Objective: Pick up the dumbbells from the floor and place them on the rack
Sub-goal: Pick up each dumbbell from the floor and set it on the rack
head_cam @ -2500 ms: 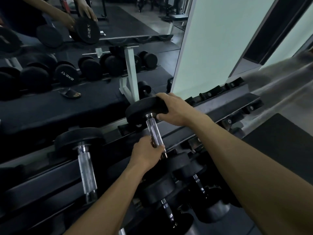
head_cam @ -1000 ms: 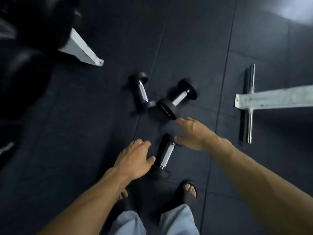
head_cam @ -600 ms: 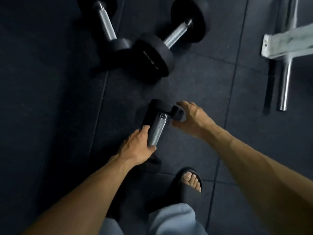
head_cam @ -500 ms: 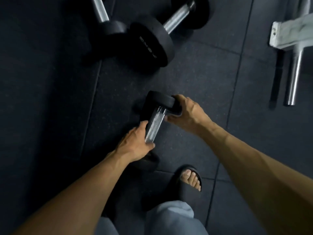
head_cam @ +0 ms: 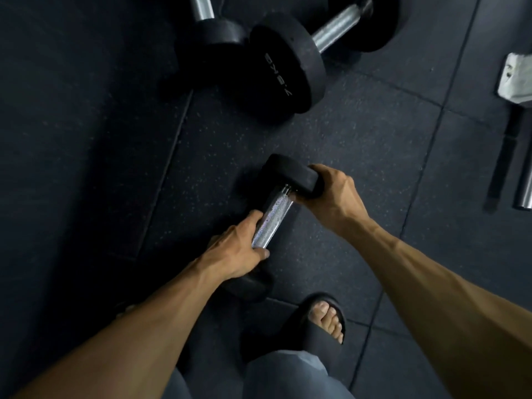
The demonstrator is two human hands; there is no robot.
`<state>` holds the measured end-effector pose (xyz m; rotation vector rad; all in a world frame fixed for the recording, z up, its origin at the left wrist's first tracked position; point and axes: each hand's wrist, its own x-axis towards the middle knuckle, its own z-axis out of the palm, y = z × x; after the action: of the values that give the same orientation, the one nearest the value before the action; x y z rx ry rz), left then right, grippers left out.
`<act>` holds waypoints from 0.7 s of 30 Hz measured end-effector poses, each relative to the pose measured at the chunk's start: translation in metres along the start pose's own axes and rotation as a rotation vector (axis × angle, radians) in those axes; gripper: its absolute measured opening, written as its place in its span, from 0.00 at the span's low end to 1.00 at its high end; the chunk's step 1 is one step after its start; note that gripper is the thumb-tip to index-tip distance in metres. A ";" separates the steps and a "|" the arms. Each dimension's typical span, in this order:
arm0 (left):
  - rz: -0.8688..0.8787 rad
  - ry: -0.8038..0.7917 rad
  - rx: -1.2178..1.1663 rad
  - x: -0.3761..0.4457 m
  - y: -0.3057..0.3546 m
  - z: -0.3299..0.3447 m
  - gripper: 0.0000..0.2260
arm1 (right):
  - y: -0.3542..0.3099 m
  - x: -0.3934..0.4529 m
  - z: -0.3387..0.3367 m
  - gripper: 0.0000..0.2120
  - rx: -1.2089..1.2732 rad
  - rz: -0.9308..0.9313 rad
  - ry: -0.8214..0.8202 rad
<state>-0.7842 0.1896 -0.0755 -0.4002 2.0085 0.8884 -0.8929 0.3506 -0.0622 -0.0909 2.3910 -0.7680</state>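
Note:
A small black dumbbell (head_cam: 276, 208) with a knurled steel handle lies on the dark rubber floor in front of my feet. My left hand (head_cam: 236, 253) grips the near end of its handle. My right hand (head_cam: 334, 191) curls round its far black head. The near head is mostly hidden under my left hand. Two more dumbbells lie farther off: a bigger one (head_cam: 288, 61) with white lettering on its head, and another (head_cam: 213, 36) at the top left, cut off by the frame edge. The rack is out of view.
A white bench foot (head_cam: 518, 79) with a chrome crossbar (head_cam: 525, 180) sits at the right edge. My sandalled right foot (head_cam: 322, 321) stands just behind the held dumbbell. Dark rubber floor tiles (head_cam: 86, 168) spread to the left.
I turned from the rack to the floor and bent down. Both hands reached the small dumbbell and closed on it, left on the handle, right on the far head.

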 end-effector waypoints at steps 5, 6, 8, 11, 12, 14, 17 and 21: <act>-0.006 -0.030 0.021 -0.035 0.003 -0.021 0.28 | -0.015 -0.019 -0.011 0.12 -0.007 -0.033 -0.023; -0.004 -0.035 0.032 -0.046 0.006 -0.028 0.28 | -0.021 -0.025 -0.016 0.11 0.001 -0.038 -0.027; 0.005 -0.036 0.049 -0.070 0.013 -0.043 0.27 | -0.038 -0.038 -0.028 0.12 0.014 -0.050 -0.030; 0.012 -0.023 0.056 -0.113 0.028 -0.069 0.26 | -0.074 -0.059 -0.052 0.13 0.032 -0.057 -0.038; 0.015 -0.013 0.058 -0.129 0.034 -0.079 0.26 | -0.088 -0.067 -0.064 0.13 0.033 -0.061 -0.037; 0.025 0.005 0.059 -0.162 0.047 -0.102 0.27 | -0.120 -0.083 -0.090 0.12 0.046 -0.080 -0.041; 0.045 0.037 0.052 -0.214 0.070 -0.141 0.29 | -0.176 -0.112 -0.137 0.12 0.037 -0.142 -0.046; 0.109 0.118 0.063 -0.287 0.108 -0.201 0.29 | -0.257 -0.153 -0.208 0.11 -0.019 -0.212 0.016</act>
<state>-0.8041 0.1040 0.2806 -0.3169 2.1787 0.8826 -0.9202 0.2800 0.2938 -0.3522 2.4296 -0.8453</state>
